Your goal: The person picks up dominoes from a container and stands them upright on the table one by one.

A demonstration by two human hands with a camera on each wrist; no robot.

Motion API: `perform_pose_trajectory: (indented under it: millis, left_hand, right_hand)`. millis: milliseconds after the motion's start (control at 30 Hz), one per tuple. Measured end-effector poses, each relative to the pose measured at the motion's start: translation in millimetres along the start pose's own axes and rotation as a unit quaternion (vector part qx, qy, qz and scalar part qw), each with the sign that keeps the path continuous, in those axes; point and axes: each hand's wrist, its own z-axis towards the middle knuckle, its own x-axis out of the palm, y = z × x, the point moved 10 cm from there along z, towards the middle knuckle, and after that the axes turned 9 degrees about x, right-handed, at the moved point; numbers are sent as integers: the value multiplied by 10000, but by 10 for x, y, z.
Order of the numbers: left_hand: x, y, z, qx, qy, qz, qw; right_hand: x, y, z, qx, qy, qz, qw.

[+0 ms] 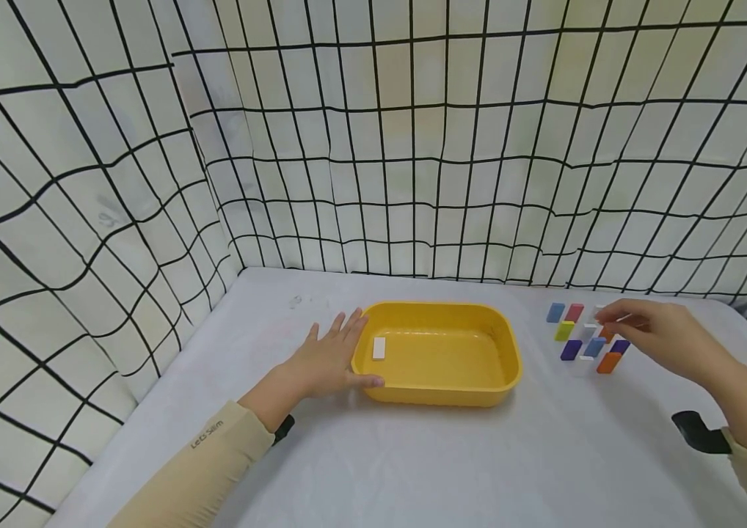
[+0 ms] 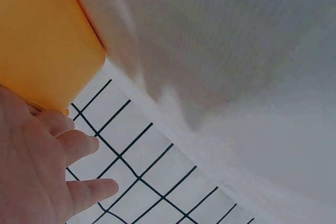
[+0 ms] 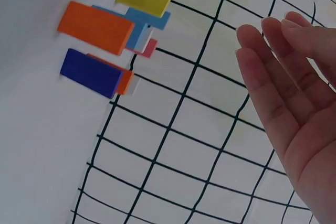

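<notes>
A yellow plastic tray sits mid-table, with one white block lying inside near its left wall. My left hand rests against the tray's left side, fingers spread and thumb over the near rim; the left wrist view shows the fingers at the tray's outer wall. On the right, several small coloured rectangular blocks stand upright in rows, among them an orange block, a purple block and a yellow block. My right hand hovers over their right side, fingers loosely bent, nothing visible between them.
A white cloth covers the table. Black netting over white sheets walls off the back and the left side. The blocks' far row, with a blue block and a pinkish-red block, stands close to the back edge.
</notes>
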Motion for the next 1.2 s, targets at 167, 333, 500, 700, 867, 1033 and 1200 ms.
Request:
perform_pose_trajectory:
  millis: [167,333,500,700,867,1033,1200]
  left_hand:
    - [16,16,11,-7,-20,-16,10000]
    - [22,14,6,-24,9,-14,10000]
    - [11,1,0,-18,3,-30,10000]
    - [0,-7,-2,-15,-16,-73,10000]
    - [6,-5,-5,-32,-3,-82,10000]
    - [10,-6,-10,-26,-15,-79,10000]
    - [-4,-12,-8,0,-35,-36,10000]
  right_hand:
    - [48,275,50,-223,15,233,9995]
    - [140,568,122,-499,66,307,9983]
    - [274,838,225,-797,172,323,9962]
    - [503,1077,354,-950,454,599,9926]
    - [715,1252,455,-974,694,836,9893]
    - [898,1348,538,-853,846,994,9878]
    - [1019,1432,594,-822,872,1173,9858]
